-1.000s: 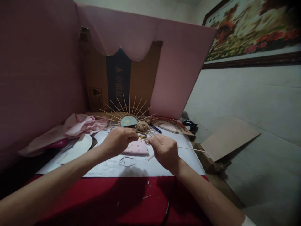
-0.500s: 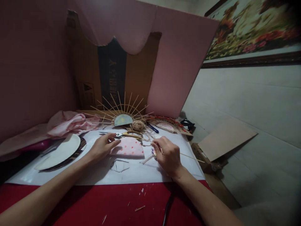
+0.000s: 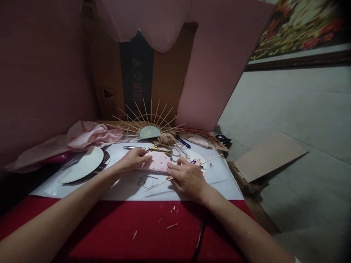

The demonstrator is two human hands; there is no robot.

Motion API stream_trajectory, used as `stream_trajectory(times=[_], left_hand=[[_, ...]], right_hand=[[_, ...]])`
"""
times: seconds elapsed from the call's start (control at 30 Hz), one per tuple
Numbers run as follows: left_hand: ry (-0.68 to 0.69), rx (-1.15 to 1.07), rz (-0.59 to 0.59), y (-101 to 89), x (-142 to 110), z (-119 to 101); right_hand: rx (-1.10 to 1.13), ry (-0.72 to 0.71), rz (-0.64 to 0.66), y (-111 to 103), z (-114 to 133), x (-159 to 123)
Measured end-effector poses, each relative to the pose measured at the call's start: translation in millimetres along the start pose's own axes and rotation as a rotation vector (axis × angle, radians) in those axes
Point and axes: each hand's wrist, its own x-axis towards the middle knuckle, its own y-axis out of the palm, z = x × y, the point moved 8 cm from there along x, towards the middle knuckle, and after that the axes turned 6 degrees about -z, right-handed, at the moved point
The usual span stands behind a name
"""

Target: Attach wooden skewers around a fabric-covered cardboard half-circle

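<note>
A half-round piece covered in pink dotted fabric (image 3: 158,162) lies on the white sheet between my hands. My left hand (image 3: 135,159) grips its left end, thumb on top and the other fingers behind. At its right end, my right hand (image 3: 188,179) touches the edge with its fingertips. A thin wooden stick (image 3: 157,185) passes slantwise through the right hand, held in the closed fingers. Gold-handled scissors (image 3: 160,147) lie just behind the fabric piece. Beside my right hand, partly covered, is a white disc with a coloured picture (image 3: 204,167).
Behind stand a fan-shaped stick frame with a green half-round centre (image 3: 149,132), a twine ball (image 3: 167,138), a blue pen (image 3: 184,143) and a woven fan (image 3: 204,140). White half-discs (image 3: 82,166) and crumpled pink cloth (image 3: 94,134) lie left. Scraps dot the red cloth (image 3: 153,226).
My right hand has moved to the fabric piece's right end, and the stick now points toward the lower left. My left hand stays at the piece's left end. The camera view has shifted.
</note>
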Motion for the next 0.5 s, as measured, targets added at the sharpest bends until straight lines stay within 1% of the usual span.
stream_trajectory(times=[0.13,0.2,0.27,0.3,0.33,0.4,0.43,0.47,0.5], left_hand=[[-0.076,-0.042,0.016,4.5,6.0,5.9],[-0.097,-0.084,0.008,3.7,1.1,2.6],[-0.090,-0.156,-0.001,1.0,-8.9,-6.6],[-0.072,-0.210,-0.009,-1.0,-14.7,-12.8],[-0.044,-0.341,-0.011,-2.6,-20.4,-19.8],[0.038,-0.513,0.004,-4.6,-29.2,-31.4],[0.078,-0.562,0.000,-6.1,-31.5,-34.0],[0.117,-0.574,-0.006,-6.9,-32.3,-34.5],[0.149,-0.558,-0.010,-6.8,-31.8,-33.0]], right_hand=[[0.006,0.007,-0.030,-0.5,0.7,-0.6],[0.045,0.020,-0.108,-7.1,-0.5,-1.6],[0.101,0.068,-0.245,-20.9,-5.5,-4.1],[0.128,0.112,-0.327,-29.3,-9.8,-6.5],[0.153,0.163,-0.408,-37.5,-14.6,-9.5],[0.199,0.256,-0.524,-48.5,-22.4,-15.5],[0.218,0.283,-0.542,-49.9,-24.3,-17.1],[0.231,0.298,-0.522,-47.7,-25.0,-17.1],[0.235,0.305,-0.476,-42.6,-24.7,-16.1]])
